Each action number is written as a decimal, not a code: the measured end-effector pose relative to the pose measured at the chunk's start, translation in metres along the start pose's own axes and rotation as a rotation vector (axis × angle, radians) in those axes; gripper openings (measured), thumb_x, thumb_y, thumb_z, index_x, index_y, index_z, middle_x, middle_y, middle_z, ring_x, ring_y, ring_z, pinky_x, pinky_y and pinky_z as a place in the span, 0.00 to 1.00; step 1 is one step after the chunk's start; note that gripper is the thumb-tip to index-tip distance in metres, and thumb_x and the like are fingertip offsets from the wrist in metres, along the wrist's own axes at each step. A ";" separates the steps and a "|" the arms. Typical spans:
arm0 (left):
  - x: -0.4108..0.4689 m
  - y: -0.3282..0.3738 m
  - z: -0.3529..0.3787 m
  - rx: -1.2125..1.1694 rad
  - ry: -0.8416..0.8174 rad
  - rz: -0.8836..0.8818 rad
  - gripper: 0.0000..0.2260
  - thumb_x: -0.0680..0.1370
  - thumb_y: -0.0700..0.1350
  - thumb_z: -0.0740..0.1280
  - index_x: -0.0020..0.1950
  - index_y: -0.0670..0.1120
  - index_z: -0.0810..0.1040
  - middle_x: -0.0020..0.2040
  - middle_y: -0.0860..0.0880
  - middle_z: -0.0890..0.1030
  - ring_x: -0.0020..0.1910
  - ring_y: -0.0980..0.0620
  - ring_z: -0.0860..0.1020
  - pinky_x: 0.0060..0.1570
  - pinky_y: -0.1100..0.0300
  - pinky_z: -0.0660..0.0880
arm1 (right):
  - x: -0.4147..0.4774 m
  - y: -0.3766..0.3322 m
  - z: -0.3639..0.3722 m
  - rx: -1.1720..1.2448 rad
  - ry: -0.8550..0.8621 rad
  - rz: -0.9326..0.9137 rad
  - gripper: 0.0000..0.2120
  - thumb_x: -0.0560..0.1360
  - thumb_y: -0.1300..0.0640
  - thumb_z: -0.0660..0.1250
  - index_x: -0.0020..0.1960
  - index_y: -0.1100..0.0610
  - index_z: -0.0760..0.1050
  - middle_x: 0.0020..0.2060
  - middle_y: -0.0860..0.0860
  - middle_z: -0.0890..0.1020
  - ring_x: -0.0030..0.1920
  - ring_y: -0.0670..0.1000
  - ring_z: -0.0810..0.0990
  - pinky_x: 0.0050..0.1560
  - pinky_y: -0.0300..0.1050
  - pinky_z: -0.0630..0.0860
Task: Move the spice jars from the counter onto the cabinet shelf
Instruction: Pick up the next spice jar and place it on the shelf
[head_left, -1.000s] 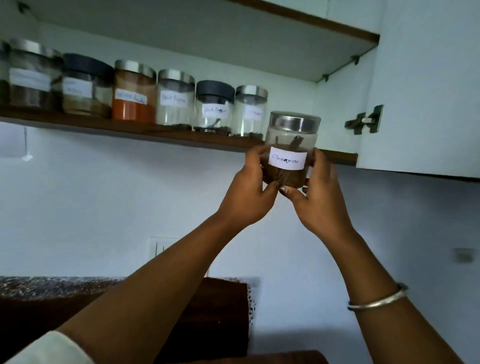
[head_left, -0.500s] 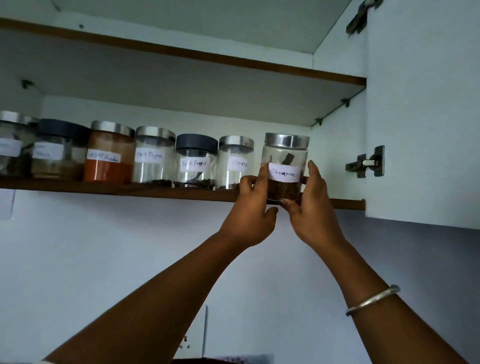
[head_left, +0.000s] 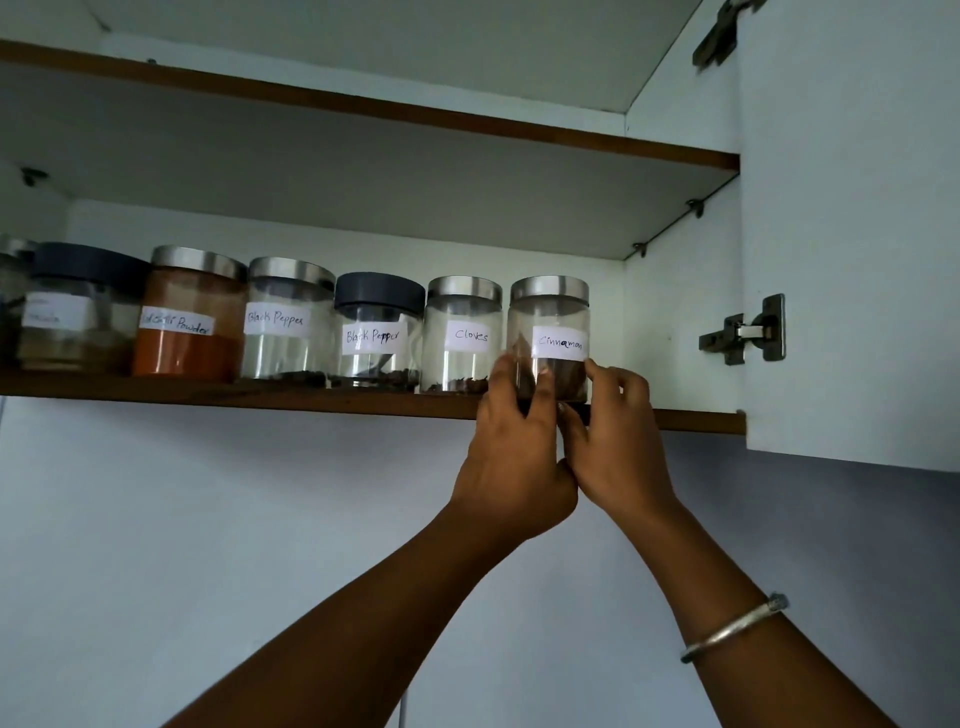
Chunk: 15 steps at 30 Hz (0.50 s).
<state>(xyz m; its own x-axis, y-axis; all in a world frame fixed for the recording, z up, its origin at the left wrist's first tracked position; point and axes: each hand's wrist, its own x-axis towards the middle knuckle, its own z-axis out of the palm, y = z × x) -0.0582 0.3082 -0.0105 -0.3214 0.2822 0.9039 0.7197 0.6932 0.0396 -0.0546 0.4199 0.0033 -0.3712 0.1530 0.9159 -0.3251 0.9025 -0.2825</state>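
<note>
Fingers of left hand (head_left: 511, 457) and right hand (head_left: 618, 452) curl round the cinnamon jar (head_left: 550, 317), upright on the shelf (head_left: 208, 393).

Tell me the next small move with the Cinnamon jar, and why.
Probably let go with both hands: the Cinnamon jar appears to stand upright on the shelf beside the Cloves jar, while the left hand and right hand grip its lower half.

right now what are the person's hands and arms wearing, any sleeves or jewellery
No sleeve is in sight on either arm. The left hand and right hand wear no gloves, and no ring shows. A thin silver-coloured bangle circles the right forearm.
</note>
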 end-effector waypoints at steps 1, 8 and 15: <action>-0.001 0.000 0.001 0.021 0.004 -0.003 0.39 0.71 0.47 0.70 0.76 0.46 0.51 0.73 0.42 0.53 0.71 0.42 0.58 0.63 0.55 0.68 | -0.002 0.000 0.001 -0.038 -0.013 0.004 0.26 0.77 0.50 0.62 0.73 0.54 0.60 0.66 0.58 0.69 0.63 0.59 0.72 0.61 0.54 0.73; -0.006 -0.001 0.002 0.075 -0.123 0.012 0.45 0.69 0.47 0.71 0.76 0.43 0.44 0.72 0.41 0.56 0.72 0.42 0.55 0.64 0.53 0.69 | -0.011 -0.005 0.004 -0.207 -0.109 0.028 0.32 0.77 0.46 0.60 0.76 0.52 0.50 0.68 0.55 0.69 0.68 0.57 0.66 0.63 0.55 0.67; -0.010 0.000 0.000 0.203 -0.226 0.004 0.44 0.71 0.50 0.70 0.76 0.40 0.45 0.75 0.35 0.49 0.74 0.36 0.44 0.72 0.47 0.53 | -0.016 -0.008 0.004 -0.246 -0.195 0.055 0.32 0.78 0.47 0.60 0.76 0.50 0.48 0.74 0.54 0.59 0.75 0.57 0.53 0.69 0.59 0.60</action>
<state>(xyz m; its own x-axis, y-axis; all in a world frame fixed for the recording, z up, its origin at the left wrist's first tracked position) -0.0545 0.3054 -0.0194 -0.4642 0.4101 0.7851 0.5910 0.8036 -0.0703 -0.0497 0.4086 -0.0108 -0.5497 0.1453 0.8226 -0.0890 0.9690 -0.2306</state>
